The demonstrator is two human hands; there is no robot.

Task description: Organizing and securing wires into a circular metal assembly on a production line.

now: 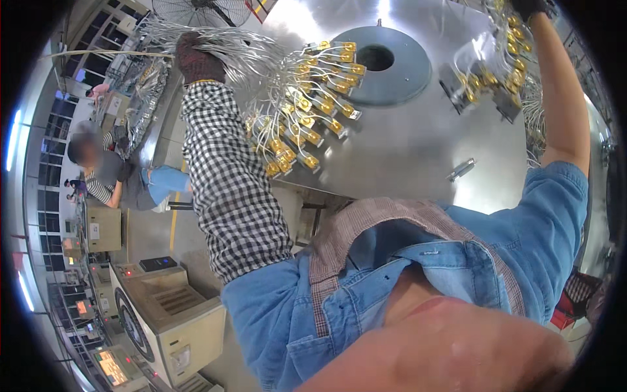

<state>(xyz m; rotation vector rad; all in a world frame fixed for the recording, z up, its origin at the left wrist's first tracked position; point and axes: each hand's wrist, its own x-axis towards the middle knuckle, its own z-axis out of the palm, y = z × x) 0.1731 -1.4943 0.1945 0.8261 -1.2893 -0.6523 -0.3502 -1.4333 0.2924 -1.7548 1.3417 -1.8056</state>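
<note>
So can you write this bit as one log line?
left hand: gloved, gripping wire bundle | right hand: gloved, at second bundle | table: metal, round disc

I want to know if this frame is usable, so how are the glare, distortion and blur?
Head view: overhead light glares white off the metal table near the top; fisheye bends edges toward a dark rim; the left hand and wire bundle look fairly sharp; a bystander's face is blurred.

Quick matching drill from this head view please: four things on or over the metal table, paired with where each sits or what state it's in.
Things:
1. left hand
2. right hand
3. round grey disc
4. small metal cylinder

Places or states:
A. lying loose on the bare table near its front edge
B. gloved, gripping a bundle of wires with yellow-taped ends
C. at the top right edge, by hanging yellow-taped parts
D. flat on the table, dark hole in its middle

Pairs: 1-B, 2-C, 3-D, 4-A
</note>
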